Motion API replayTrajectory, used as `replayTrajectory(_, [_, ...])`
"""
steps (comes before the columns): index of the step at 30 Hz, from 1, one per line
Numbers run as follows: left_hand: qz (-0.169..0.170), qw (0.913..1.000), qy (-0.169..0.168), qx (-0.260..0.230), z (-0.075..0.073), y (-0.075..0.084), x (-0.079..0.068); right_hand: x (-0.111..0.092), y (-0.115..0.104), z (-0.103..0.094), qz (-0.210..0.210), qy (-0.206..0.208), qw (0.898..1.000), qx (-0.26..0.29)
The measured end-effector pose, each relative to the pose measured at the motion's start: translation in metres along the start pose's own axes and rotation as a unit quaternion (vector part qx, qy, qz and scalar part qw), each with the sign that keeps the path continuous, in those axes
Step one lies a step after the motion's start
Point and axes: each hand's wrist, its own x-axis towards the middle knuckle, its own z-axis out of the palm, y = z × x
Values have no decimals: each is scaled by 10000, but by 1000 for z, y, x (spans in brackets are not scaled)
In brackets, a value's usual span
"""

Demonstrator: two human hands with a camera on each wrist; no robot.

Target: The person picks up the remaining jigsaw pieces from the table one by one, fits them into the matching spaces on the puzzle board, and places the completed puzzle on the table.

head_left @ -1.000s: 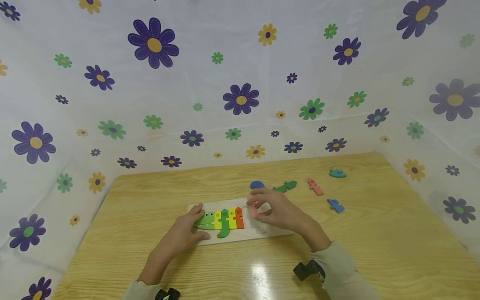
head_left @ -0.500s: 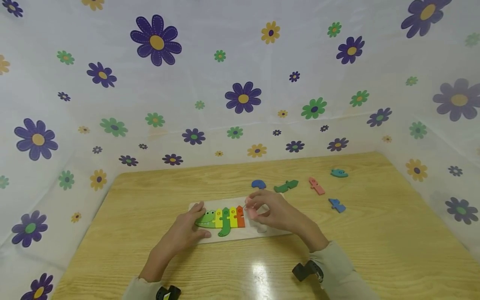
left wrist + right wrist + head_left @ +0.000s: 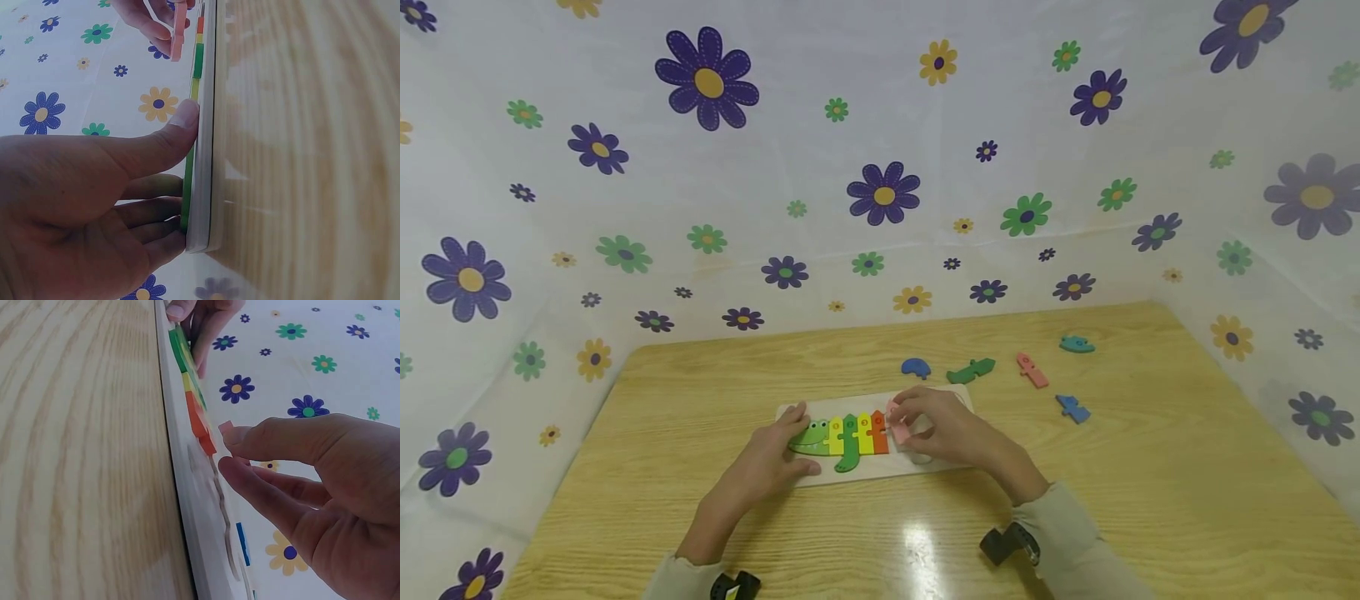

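A wooden crocodile puzzle board (image 3: 880,469) lies on the table. Its green head piece (image 3: 811,442), then yellow, green and orange-red pieces sit fitted in a row. My left hand (image 3: 767,458) rests on the board's left end, thumb near the front edge, fingertips on the head piece. Between thumb and fingers, my right hand (image 3: 951,427) pinches a pink puzzle piece (image 3: 897,425), held just right of the orange-red piece (image 3: 878,433). In the right wrist view the pink piece (image 3: 225,427) is clear of the board, and the fingers hide much of it.
Behind the board lie a blue curved piece (image 3: 916,367) and a dark green piece (image 3: 972,371). Farther right are another pink piece (image 3: 1032,370), a blue piece (image 3: 1072,408) and a teal piece (image 3: 1077,344). A flowered white cloth (image 3: 880,242) surrounds the wooden table (image 3: 685,383).
My right hand has shifted slightly left and lowered the pink piece, turning it so its numbered face shows more. The left hand has stayed on the board.
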Motion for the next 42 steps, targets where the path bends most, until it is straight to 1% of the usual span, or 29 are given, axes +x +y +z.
replayTrajectory(3, [-4, 10000, 0, -1, 0, 0, 0, 1, 1, 3, -45, -2, 10000, -33])
replayTrajectory(11, [-19, 10000, 2, -9, 0, 1, 0, 3, 2, 9, 96, 22, 9995, -311])
replayTrajectory(17, [-26, 10000, -2, -82, -1, 1, -1, 4, -1, 10, 70, 7, 9992, -401])
replayTrajectory(26, [-9, 10000, -26, -94, -1, 0, -1, 4, -4, 13, 206, 25, 9985, -514])
replayTrajectory(35, [-11, 10000, -24, -61, 0, 0, 0, 5, -5, 17, 76, 104, 9950, -995])
replayTrajectory(39, [-31, 10000, -31, -78, 0, 0, 0, 6, -4, 18, 150, 113, 9944, -1038])
replayTrajectory(42, [15, 10000, -14, -71, 0, 0, 0, 5, -5, 18, 290, 84, 9948, -973])
